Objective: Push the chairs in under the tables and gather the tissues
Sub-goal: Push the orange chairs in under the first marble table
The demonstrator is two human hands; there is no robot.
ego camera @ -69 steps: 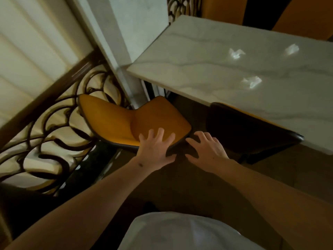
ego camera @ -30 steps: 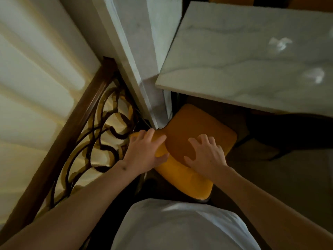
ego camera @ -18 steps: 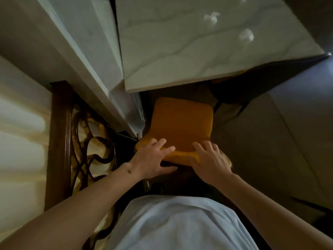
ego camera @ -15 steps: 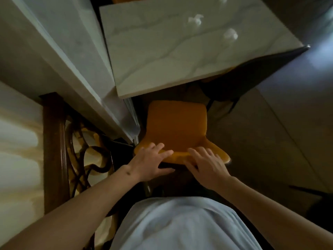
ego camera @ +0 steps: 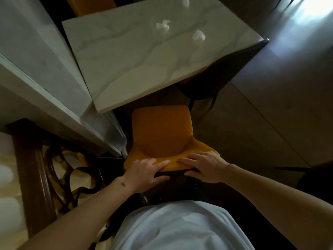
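- Below the near edge of the marble table [ego camera: 137,56], toward 6 o'clock of it, stands the orange chair [ego camera: 161,131], its seat wholly out from under the top and its backrest nearest the person.
- Both hands lie on the top rim of the backrest: the left hand [ego camera: 144,171] with fingers laid nearly straight along the rim and thumb under the edge, the right hand [ego camera: 203,166] spread flat over the rim, thumb tucked below. Neither grip is pressed together into a fist.
- Handling, as a judgement: the shell looks stiff and padded, so it should take a push without flexing; the weight seems moderate, and the legs may drag or catch on the floor.
- Best hold is this top rim, hands apart and even, so the chair runs straight toward 12 o'clock rather than swinging against the pale pillar [ego camera: 59,91] at its 9 o'clock.
- A dark chair [ego camera: 232,69] sits partly under the table at 2 o'clock.
- Three crumpled tissues lie on the far part of the table, one of them [ego camera: 198,35] toward 1 o'clock; light, soft, easily pinched.
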